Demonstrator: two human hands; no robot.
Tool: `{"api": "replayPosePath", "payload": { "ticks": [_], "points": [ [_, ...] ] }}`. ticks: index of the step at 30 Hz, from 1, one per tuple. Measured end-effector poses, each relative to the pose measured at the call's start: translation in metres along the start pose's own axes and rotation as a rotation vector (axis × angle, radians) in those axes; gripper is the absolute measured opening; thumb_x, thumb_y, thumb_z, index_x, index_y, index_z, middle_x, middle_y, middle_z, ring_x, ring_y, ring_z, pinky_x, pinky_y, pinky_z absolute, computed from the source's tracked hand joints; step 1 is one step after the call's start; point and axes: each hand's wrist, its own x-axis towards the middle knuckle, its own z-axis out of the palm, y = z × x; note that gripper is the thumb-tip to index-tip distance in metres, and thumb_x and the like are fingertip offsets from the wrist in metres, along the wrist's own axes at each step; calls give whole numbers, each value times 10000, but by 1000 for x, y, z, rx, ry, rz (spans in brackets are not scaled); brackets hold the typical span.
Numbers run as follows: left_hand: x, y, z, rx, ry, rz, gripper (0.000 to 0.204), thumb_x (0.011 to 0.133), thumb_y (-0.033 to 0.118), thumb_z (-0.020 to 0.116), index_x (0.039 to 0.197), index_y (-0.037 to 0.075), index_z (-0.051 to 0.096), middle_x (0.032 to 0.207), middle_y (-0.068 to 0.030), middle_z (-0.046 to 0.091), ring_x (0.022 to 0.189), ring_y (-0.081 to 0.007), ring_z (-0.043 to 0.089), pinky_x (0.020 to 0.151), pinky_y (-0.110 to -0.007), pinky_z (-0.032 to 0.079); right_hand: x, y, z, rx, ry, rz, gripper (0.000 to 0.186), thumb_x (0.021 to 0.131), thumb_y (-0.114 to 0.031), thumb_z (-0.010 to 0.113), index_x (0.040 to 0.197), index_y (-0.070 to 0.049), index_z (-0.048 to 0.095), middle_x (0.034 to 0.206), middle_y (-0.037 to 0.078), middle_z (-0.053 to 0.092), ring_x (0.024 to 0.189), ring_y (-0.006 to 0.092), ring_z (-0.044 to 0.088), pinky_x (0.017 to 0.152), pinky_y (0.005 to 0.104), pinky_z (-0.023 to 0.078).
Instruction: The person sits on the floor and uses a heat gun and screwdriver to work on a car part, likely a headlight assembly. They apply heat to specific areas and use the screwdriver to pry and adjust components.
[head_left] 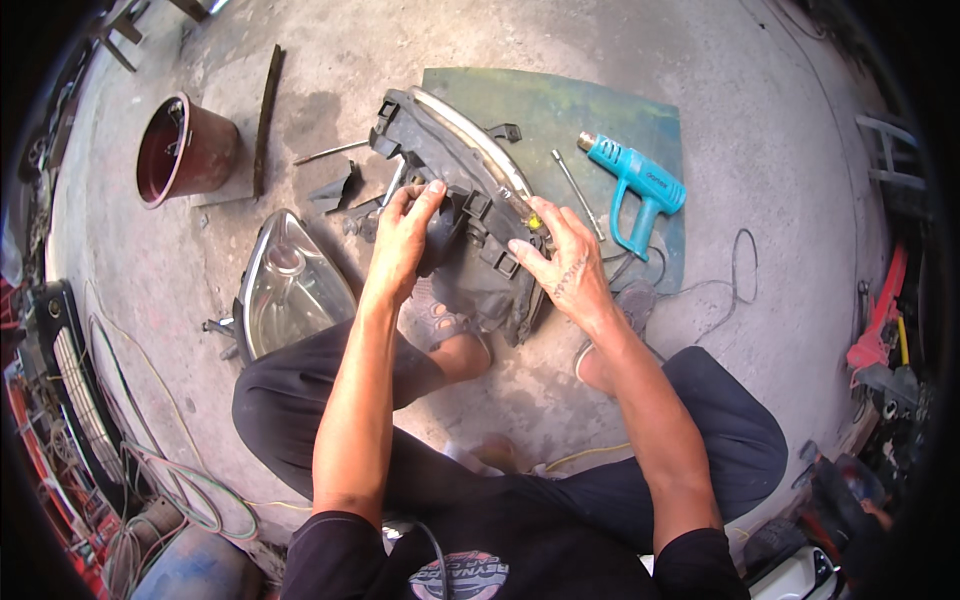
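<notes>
The right hand spread thumb and fingers across one edge of a long black plastic headlamp housing; the left hand curled its fingers at the other side. Whether either gripped could not be told. The housing sat between them, partly over a flat green sheet. Good handling seemed to need even support and light pressure. Farther left, a round dark red bucket held something small, too unclear to name.

Bright, diffuse light washes the floor, with fisheye distortion near blackened edges.
</notes>
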Motion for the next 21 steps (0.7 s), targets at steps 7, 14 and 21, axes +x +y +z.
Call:
{"api": "replayPosePath", "payload": {
  "ticks": [7, 14, 21],
  "points": [
    [3, -5, 1, -10, 4, -28, 556, 940, 508, 726, 1184, 12, 672, 1153, -100, 666, 1109, -188, 550, 1015, -329, 411, 1, 1, 0, 4, -21, 10, 574, 891, -242, 794, 1403, -70, 600, 919, 147, 563, 764, 298, 595, 724, 421, 503],
    [4, -5, 0, 97, 10, 42, 506, 935, 466, 711, 1161, 14, 673, 1129, -115, 664, 1101, -216, 552, 1014, -345, 410, -3, 6, -2, -20, -30, -22, 575, 902, -252, 784, 1410, -65, 590, 909, 149, 559, 769, 299, 588, 727, 429, 497],
    [1, -1, 8, -38, -78, 31, 535, 957, 506, 737, 1167, 22, 649, 1146, -89, 669, 1141, -185, 534, 1058, -326, 372, -1, 11, -7, -62, -42, -34, 582, 908, -262, 778, 1418, -68, 577, 908, 160, 569, 796, 319, 600, 747, 441, 497]
  ]
}}
